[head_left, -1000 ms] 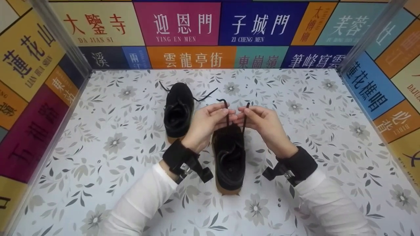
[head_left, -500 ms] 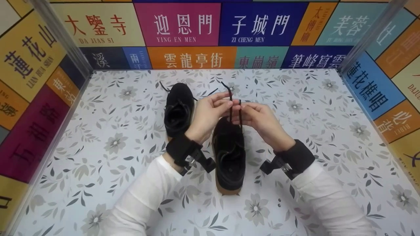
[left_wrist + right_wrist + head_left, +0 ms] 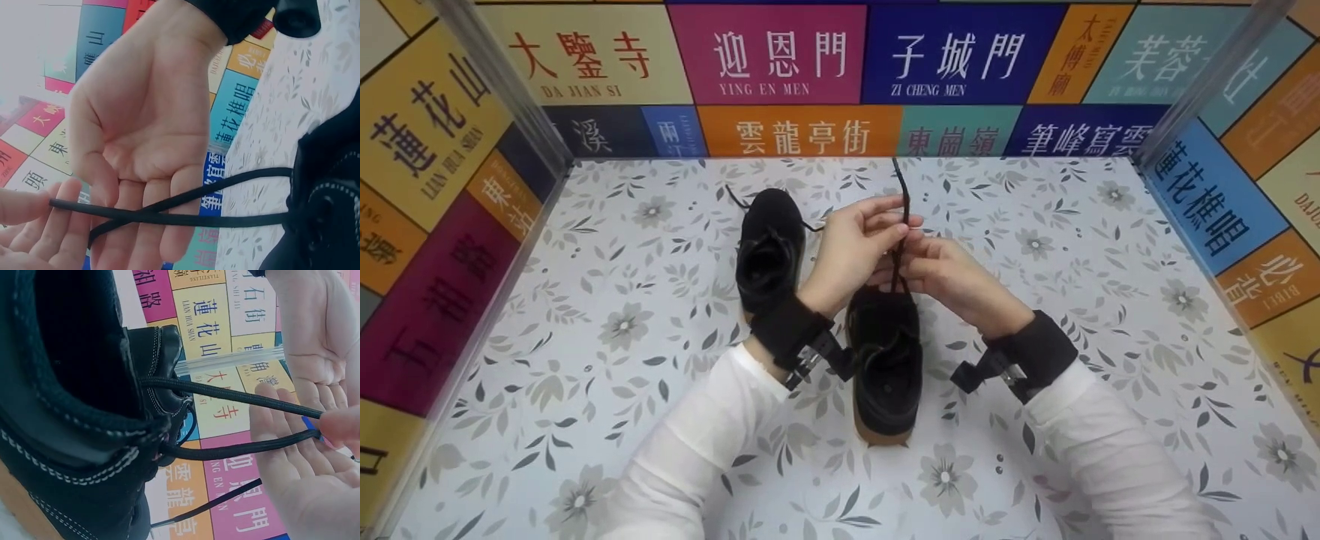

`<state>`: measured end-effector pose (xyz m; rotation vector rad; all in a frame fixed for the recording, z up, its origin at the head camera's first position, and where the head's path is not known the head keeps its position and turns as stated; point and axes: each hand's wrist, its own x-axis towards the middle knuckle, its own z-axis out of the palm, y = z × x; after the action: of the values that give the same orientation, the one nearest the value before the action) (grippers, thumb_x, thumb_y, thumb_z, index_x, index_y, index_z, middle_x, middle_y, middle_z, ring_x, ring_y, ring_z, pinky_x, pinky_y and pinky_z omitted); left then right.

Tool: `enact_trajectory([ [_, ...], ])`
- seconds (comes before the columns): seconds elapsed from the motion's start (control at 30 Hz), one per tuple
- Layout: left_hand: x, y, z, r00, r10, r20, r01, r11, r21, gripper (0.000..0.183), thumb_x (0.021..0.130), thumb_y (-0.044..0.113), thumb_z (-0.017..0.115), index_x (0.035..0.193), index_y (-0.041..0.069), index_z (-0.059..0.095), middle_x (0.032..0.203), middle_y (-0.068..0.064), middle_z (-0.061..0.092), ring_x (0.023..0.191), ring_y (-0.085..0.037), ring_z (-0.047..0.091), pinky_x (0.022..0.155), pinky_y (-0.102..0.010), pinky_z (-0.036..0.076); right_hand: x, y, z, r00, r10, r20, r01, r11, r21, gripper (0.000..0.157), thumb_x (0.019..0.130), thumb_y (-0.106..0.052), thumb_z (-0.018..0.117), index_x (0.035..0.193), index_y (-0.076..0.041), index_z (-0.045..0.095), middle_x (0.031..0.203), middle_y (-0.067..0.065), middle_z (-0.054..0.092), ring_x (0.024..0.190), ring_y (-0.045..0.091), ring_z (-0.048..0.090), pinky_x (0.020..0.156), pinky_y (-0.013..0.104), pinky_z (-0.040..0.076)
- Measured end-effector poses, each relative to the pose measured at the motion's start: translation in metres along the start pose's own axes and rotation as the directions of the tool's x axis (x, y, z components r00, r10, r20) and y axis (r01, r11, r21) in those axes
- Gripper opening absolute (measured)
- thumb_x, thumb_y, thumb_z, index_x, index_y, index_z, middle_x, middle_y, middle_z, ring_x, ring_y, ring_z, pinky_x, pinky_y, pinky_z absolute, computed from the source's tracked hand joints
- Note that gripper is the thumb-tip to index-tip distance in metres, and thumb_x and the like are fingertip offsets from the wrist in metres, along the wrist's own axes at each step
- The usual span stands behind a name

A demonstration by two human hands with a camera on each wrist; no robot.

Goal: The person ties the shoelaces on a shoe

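A black lace-up shoe [image 3: 887, 390] with a tan sole stands between the forearms, its toe pointing away. Above its toe, my left hand [image 3: 851, 244] pinches one shoelace [image 3: 904, 196], whose free end sticks up past the fingers. Close beside it, my right hand [image 3: 964, 281] pinches the other lace [image 3: 242, 402] between thumb and fingers. In the left wrist view the two laces [image 3: 242, 219] cross in front of the left fingers. They run taut from the shoe's eyelets. The fingers of both hands overlap in the head view, and the shoe's toe is partly hidden.
A second black shoe [image 3: 769, 259] stands to the left and farther back, its laces [image 3: 735, 198] loose. Floral-patterned white tabletop [image 3: 622, 420] surrounds both shoes. Panels with coloured signs [image 3: 780, 56] wall in the back and sides.
Both hands have drawn together. My left hand has moved up and right with its lace, my right hand left, and the laces have gone from apart to crossed.
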<state>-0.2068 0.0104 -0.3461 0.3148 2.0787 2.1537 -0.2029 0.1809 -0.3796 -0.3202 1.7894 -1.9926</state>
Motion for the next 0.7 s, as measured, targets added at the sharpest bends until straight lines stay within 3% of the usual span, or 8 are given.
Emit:
enact_trajectory([
  [0.2,0.003,-0.002,0.003,0.992,0.126,0.017,-0.127,0.985,0.113,0.038,0.1,-0.003,0.069,0.137,-0.006,0.067,0.117,-0.022,0.08,0.106,-0.028,0.08,0.1,-0.025,0.061,-0.001,0.002,-0.001,0.999,0.019,0.045,-0.02,1.0,0.012,0.051,0.096,0.011,0.041,0.146,0.013,0.042,0.12,0.001,0.068,0.106,0.013,0.071,0.101,0.03,0.059],
  [0.3,0.006,-0.005,0.005,0.988,0.156,0.021,-0.157,0.978,0.138,0.038,0.099,-0.005,0.069,0.136,-0.007,0.067,0.116,-0.023,0.079,0.106,-0.03,0.08,0.099,-0.025,0.061,-0.001,0.003,0.0,0.998,0.027,0.062,-0.028,0.999,0.025,0.053,0.096,0.013,0.042,0.148,0.013,0.041,0.123,0.001,0.067,0.109,0.013,0.07,0.101,0.029,0.059],
  [0.53,0.016,-0.013,0.004,0.988,0.153,0.037,-0.156,0.978,0.137,0.038,0.099,-0.005,0.068,0.138,-0.007,0.065,0.117,-0.024,0.079,0.105,-0.031,0.08,0.098,-0.026,0.062,-0.002,0.005,-0.002,0.991,0.011,0.133,-0.019,0.998,0.062,0.055,0.094,0.016,0.039,0.148,0.008,0.044,0.125,0.0,0.072,0.115,0.014,0.072,0.107,0.03,0.058],
  [0.7,0.021,-0.017,0.003,0.99,0.132,0.042,-0.137,0.979,0.149,0.04,0.099,-0.005,0.069,0.138,-0.007,0.065,0.116,-0.023,0.08,0.103,-0.03,0.081,0.098,-0.025,0.062,-0.003,0.007,-0.004,0.986,-0.008,0.168,-0.004,0.997,0.072,0.061,0.093,0.018,0.04,0.153,0.008,0.039,0.127,0.001,0.073,0.119,0.016,0.071,0.109,0.031,0.056],
])
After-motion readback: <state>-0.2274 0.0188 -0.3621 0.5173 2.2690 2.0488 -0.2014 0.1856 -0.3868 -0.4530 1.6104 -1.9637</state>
